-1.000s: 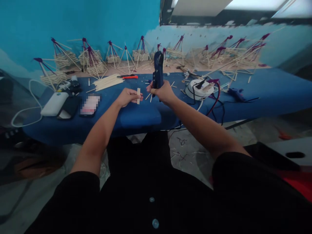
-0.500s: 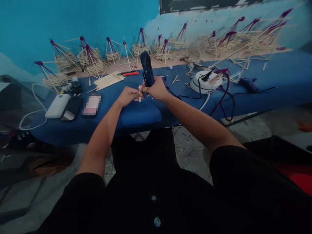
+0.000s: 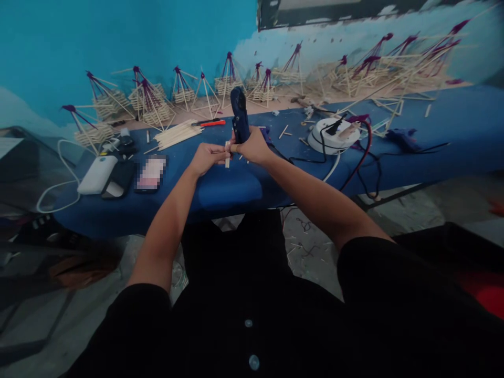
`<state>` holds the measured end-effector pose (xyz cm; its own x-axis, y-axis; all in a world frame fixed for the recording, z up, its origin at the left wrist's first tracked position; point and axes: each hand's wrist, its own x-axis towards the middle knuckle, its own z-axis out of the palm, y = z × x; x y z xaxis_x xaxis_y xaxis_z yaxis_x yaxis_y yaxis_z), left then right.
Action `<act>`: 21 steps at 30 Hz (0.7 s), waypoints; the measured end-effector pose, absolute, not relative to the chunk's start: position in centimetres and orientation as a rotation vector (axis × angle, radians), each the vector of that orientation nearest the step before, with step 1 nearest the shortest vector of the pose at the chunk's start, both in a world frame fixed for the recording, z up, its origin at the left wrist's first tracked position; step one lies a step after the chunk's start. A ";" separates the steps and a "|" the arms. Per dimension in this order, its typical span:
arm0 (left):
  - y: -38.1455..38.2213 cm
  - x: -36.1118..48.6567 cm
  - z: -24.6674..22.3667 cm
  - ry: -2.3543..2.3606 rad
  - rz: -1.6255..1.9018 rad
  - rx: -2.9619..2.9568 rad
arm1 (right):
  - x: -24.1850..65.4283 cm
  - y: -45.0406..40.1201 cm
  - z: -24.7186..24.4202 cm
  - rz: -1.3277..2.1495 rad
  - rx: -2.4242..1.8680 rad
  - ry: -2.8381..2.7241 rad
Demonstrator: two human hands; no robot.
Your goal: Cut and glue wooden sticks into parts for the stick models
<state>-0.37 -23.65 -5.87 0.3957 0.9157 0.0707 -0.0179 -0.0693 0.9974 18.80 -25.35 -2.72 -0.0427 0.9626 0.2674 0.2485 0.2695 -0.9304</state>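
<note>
My right hand (image 3: 255, 146) is closed around a dark blue glue gun (image 3: 239, 113), whose body stands upright above the fingers. My left hand (image 3: 207, 158) pinches a small piece of short pale wooden sticks (image 3: 227, 161) over the table. Both sets of fingertips meet at this piece, and the glue gun's tip is hidden among them. A bundle of thin wooden sticks (image 3: 179, 135) lies beyond my left hand, with an orange and black cutter (image 3: 212, 123) at its far end.
Several stick models with purple tops (image 3: 151, 100) line the back by the wall. A phone (image 3: 151, 173) and white power bank (image 3: 97, 175) lie left on the blue table (image 3: 228, 189). Right are a round white power socket (image 3: 325, 142), tangled cables and a blue tool (image 3: 402, 139).
The whole view has shifted slightly, so the table sits a little lower. Both hands keep their hold, close together at the small stick piece.
</note>
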 end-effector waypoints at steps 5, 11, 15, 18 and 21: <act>-23.8 -0.3 -5.7 0.911 0.983 1.413 | 18.6 -25.7 -2.8 0.882 -1.129 -1.504; -23.3 -0.2 -6.0 0.846 0.986 1.486 | 18.9 -26.0 -2.0 0.833 -1.206 -1.525; -23.2 0.1 -6.1 0.840 1.008 1.462 | 19.8 -25.3 -0.8 0.915 -1.182 -1.526; -23.3 0.1 -5.9 0.897 1.064 1.398 | 21.8 -24.3 -0.1 0.868 -1.210 -1.510; -23.1 0.0 -5.5 0.931 1.214 1.299 | 23.9 -23.6 0.0 0.635 -1.397 -1.615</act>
